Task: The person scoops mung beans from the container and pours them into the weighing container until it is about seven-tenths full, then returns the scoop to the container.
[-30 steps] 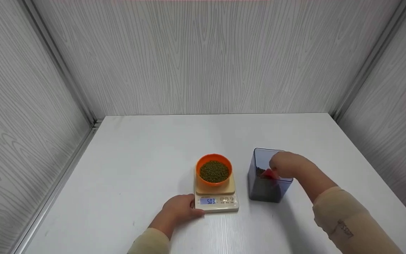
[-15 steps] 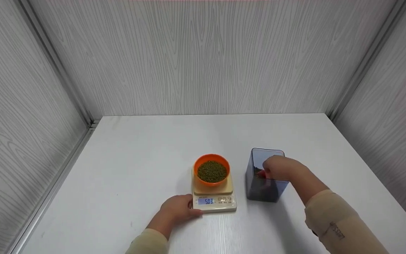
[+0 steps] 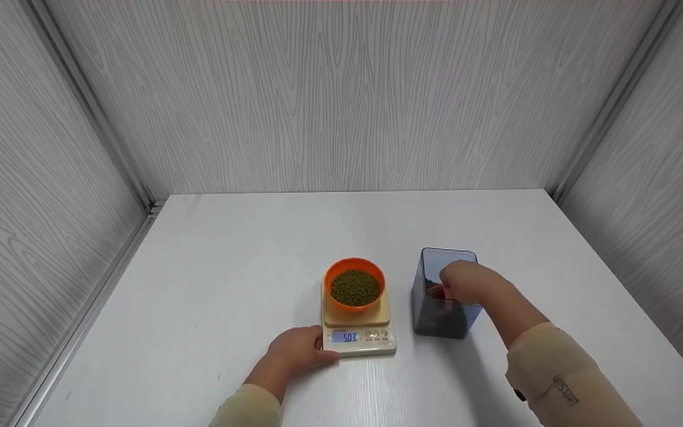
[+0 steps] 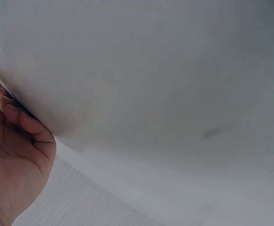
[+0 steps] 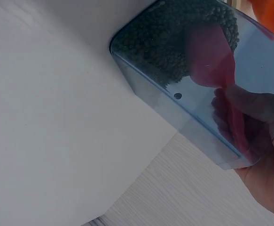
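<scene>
A white kitchen scale (image 3: 360,349) bears an orange bowl (image 3: 353,263) of green mung beans (image 3: 354,287); its display appears to read 503. My left hand (image 3: 299,349) grips the scale's front left corner, thumb along the front edge. In the left wrist view the curled fingers (image 4: 27,123) lie at its side. My right hand (image 3: 469,283) reaches inside a bluish see-through container (image 3: 439,320) to the right of the scale. Through the container's wall, the right wrist view shows it holding a red scoop (image 5: 214,61) by the handle, the scoop's head at more beans (image 5: 151,44).
Everything stands on a white table (image 3: 241,255). A grey wood-grain panel (image 3: 341,95) closes off the back, with similar panels at the left (image 3: 33,178) and right (image 3: 644,166). The container's tall walls surround the right hand's fingers.
My right hand has moved slightly left and down inside the container, and less of the red scoop shows. The left hand stays at the scale, whose display looks unchanged. The head view has shifted slightly.
</scene>
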Motion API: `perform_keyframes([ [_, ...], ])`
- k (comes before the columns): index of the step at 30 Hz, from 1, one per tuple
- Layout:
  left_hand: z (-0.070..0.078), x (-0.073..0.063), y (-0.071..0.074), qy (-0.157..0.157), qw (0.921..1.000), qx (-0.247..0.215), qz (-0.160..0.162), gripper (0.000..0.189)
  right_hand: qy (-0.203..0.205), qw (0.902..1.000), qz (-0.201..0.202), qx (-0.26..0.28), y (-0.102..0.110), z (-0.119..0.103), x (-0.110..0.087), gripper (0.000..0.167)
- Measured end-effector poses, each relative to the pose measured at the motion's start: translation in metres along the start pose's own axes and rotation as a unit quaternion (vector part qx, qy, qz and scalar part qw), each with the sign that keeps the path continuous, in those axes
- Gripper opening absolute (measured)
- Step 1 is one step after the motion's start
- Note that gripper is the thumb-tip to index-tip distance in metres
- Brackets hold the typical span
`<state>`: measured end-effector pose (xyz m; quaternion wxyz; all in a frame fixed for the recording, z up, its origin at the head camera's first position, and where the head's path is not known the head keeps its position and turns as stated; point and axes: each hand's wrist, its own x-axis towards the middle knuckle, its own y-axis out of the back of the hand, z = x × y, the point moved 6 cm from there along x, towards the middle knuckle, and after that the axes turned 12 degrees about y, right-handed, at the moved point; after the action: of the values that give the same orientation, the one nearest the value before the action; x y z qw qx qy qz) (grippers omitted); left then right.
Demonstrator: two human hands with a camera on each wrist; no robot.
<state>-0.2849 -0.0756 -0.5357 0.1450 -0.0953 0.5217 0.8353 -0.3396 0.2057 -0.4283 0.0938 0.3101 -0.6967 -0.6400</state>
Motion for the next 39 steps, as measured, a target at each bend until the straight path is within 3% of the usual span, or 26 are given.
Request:
perform_keyframes([
  [4, 0.0, -0.001, 0.002, -0.005, 1.0, 0.002, 0.003, 0.042, 0.0, 0.9994, 0.011, 0.032, 0.0, 0.002, -0.003, 0.005],
  [15, 0.001, -0.001, 0.002, 0.006, 1.0, -0.003, 0.0, 0.039, 0.048, 0.9979, 0.029, 0.033, 0.006, 0.001, -0.009, 0.007],
  [25, 0.001, -0.002, 0.003, -0.004, 0.9999, 0.011, 0.01, 0.038, 0.085, 0.9938, 0.049, 0.053, 0.014, 0.003, -0.015, 0.01],
  [33, 0.001, -0.001, 0.004, 0.004, 1.0, 0.006, 0.003, 0.041, 0.114, 0.9875, 0.106, 0.02, 0.026, 0.005, -0.027, 0.003],
  [39, 0.002, -0.003, 0.004, 0.005, 1.0, -0.001, -0.002, 0.041, 0.098, 0.9863, 0.128, 0.034, 0.027, 0.014, -0.038, 0.007],
])
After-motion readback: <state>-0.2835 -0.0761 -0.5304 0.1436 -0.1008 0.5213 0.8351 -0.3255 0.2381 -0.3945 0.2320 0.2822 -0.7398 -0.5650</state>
